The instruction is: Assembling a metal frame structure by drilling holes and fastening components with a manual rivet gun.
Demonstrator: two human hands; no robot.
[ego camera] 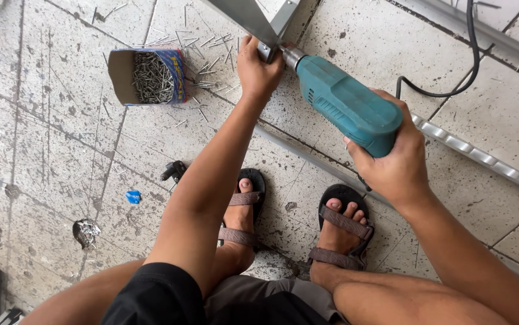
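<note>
On stained floor tiles (61, 150), loose screws (205, 54) surround a cardboard box (148, 75).

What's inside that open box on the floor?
The box is full of thin grey nails, with more scattered on the tiles beside it. Its bottom is hidden under the pile.

Matt teal plastic drill (347, 105), smooth grey metal frame (253, 21), rough stained floor tiles (61, 138)

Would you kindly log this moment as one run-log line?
left hand: steadies metal bracket | right hand: grips teal drill, tip at bracket | box of nails: open on tile floor
</note>
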